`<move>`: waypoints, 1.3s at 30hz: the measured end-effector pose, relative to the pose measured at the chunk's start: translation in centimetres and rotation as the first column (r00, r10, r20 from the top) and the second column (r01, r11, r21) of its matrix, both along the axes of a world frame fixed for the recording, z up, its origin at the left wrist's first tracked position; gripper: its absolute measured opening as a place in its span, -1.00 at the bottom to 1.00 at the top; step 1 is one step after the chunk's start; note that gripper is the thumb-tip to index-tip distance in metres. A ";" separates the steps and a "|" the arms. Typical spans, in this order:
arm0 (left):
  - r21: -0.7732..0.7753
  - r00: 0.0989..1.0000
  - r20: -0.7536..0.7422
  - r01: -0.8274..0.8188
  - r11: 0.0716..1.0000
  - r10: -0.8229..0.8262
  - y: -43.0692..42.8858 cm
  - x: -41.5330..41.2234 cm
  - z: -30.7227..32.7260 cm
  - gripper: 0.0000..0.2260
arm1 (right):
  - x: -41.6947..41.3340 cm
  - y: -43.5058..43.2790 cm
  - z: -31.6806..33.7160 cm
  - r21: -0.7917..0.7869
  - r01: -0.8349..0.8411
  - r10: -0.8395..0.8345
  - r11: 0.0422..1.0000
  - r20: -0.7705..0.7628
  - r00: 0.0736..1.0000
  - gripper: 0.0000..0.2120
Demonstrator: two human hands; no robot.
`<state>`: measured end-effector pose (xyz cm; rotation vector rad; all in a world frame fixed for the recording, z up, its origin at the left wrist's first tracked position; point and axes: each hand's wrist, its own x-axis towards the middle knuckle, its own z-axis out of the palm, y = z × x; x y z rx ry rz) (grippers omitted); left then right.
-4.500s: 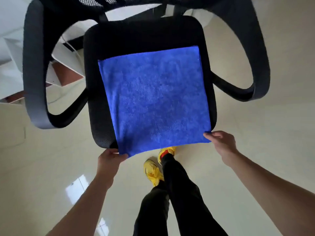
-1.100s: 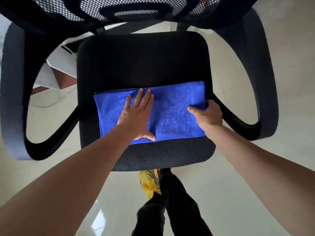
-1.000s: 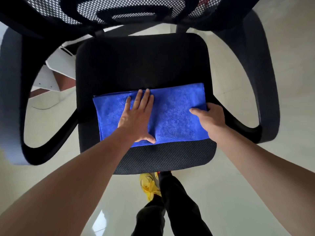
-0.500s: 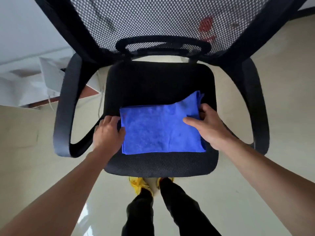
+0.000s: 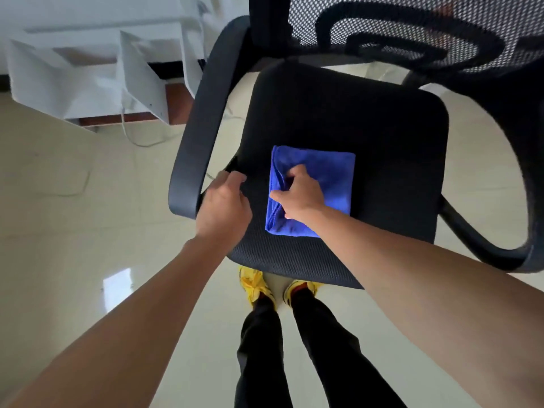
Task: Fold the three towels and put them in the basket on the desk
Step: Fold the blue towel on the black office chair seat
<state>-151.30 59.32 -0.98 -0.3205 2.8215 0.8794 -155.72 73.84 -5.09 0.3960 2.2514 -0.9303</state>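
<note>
A blue towel (image 5: 329, 175), folded into a small rectangle, lies on the black seat (image 5: 382, 136) of an office chair. My right hand (image 5: 297, 195) rests on the towel's left side, fingers pinching the stacked edges there. My left hand (image 5: 225, 207) hovers with curled fingers over the seat's front left corner, just left of the towel and apart from it, holding nothing. No basket, desk top or other towels are in view.
The chair's left armrest (image 5: 200, 119) curves beside my left hand, the right armrest (image 5: 527, 201) sits at the far right, and the mesh back (image 5: 412, 33) rises behind. White furniture (image 5: 88, 69) stands at the upper left on a glossy pale floor (image 5: 73, 216).
The towel went from a wide half-fold to a smaller quarter-fold. My right hand crossed to its left edge, my left hand let go and drew aside. The view swung left.
</note>
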 end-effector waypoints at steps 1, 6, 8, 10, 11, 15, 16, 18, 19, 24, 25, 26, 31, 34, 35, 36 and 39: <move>0.005 1.000 0.010 -0.002 1.000 0.002 -0.1 -0.1 0.0 -0.68 | 0.2 -0.2 -0.2 -0.008 -0.013 0.013 1.000 0.036 0.999 -0.55; 0.013 0.999 0.037 -0.003 1.000 0.002 0.0 -0.4 0.2 -0.69 | -0.7 1.8 1.3 -0.205 0.249 -0.217 0.947 0.165 0.962 -0.60; -0.029 0.997 0.013 0.070 0.997 -0.070 0.2 -0.6 -0.1 -0.73 | -2.0 4.1 2.1 -0.191 0.380 -0.378 0.905 0.046 0.925 -0.80; -0.130 0.974 -0.036 0.217 0.967 -0.224 1.0 -1.1 -0.8 -0.76 | -3.4 6.2 2.1 -0.168 0.473 -0.484 0.865 -0.024 0.875 -0.87; -0.180 0.944 -0.053 0.311 0.933 -0.324 1.5 -1.4 -1.2 -0.74 | -4.0 6.7 2.2 -0.177 0.502 -0.510 0.847 -0.002 0.860 -0.84; -0.228 0.746 0.318 0.659 0.717 -0.585 3.3 -2.3 -3.3 -0.37 | -6.2 8.5 1.6 -0.219 0.639 -0.603 0.737 0.214 0.769 -0.71; -0.225 0.719 0.413 0.675 0.703 -0.559 3.1 -2.6 -3.8 -0.31 | -6.6 9.1 1.4 -0.212 0.672 -0.638 0.709 0.211 0.740 -0.73; -0.221 0.715 0.471 0.662 0.716 -0.516 2.4 -2.6 -4.5 -0.24 | -7.0 10.2 1.3 -0.208 0.667 -0.653 0.716 0.137 0.745 -0.77; -0.211 0.713 0.471 0.662 0.719 -0.519 2.2 -2.6 -4.6 -0.23 | -6.8 10.6 1.6 -0.182 0.608 -0.611 0.773 0.045 0.790 -0.78; -0.214 0.713 0.490 0.656 0.724 -0.501 2.6 -2.6 -4.3 -0.20 | -0.3 9.2 3.8 -0.244 0.498 -0.503 0.832 0.045 0.863 -0.91; -0.213 0.713 0.495 0.654 0.726 -0.497 2.8 -2.7 -4.1 -0.19 | 1.7 9.0 3.6 -0.254 0.489 -0.466 0.834 0.151 0.872 -0.90; -0.213 0.714 0.498 0.651 0.728 -0.493 2.8 -2.7 -4.1 -0.19 | 3.6 9.0 3.1 -0.243 0.471 -0.420 0.848 0.234 0.877 -0.89; -0.240 0.715 0.505 0.654 0.718 -0.483 2.7 -3.0 -3.3 -0.22 | 6.8 13.5 0.7 -0.090 0.478 -0.445 0.874 0.248 0.860 -0.95; -0.320 0.766 0.287 0.643 0.696 -0.576 3.8 -3.2 -2.6 -0.39 | 7.0 15.5 0.0 0.077 0.382 -0.388 0.921 0.082 0.918 -0.87; -0.341 0.752 0.173 0.651 0.678 -0.636 4.5 -3.4 -2.7 -0.46 | 6.8 15.5 0.0 0.081 0.379 -0.383 0.922 0.028 0.924 -0.82; -0.357 0.718 0.081 0.669 0.652 -0.691 5.3 -3.6 -2.9 -0.49 | 6.5 15.1 0.0 0.059 0.379 -0.380 0.923 -0.007 0.925 -0.76; -0.349 0.598 0.151 0.777 0.523 -0.787 7.2 -4.5 -3.5 -0.37 | 5.0 12.7 -0.3 -0.003 0.393 -0.393 0.919 0.015 0.919 -0.58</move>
